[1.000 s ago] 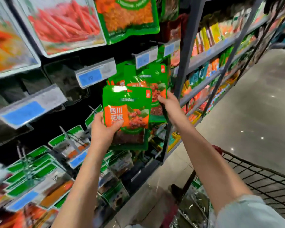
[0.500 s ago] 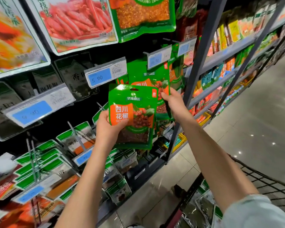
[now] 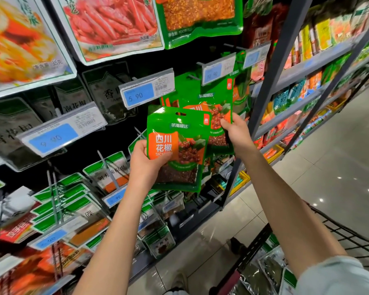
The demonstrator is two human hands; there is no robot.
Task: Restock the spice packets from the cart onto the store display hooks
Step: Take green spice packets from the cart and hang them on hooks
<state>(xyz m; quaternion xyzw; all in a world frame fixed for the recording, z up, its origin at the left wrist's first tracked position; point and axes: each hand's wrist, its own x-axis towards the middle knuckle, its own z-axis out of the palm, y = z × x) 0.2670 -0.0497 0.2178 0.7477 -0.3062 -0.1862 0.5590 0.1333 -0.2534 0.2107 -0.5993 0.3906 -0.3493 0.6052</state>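
Under the price tag (image 3: 218, 72), your left grip (image 3: 146, 160) is pinching a seemingly light, floppy, slick spice packet (image 3: 179, 145) by its lower left edge while your right grip (image 3: 237, 135) is pinching the hanging packets (image 3: 213, 116) just behind, so holding nearer the top slot (image 3: 180, 114) is looking steadier.

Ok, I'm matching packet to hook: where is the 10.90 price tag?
In the head view, upper centre: the 10.90 price tag sits right of the 5.90 tag, just above the hanging green packets the right hand grips.
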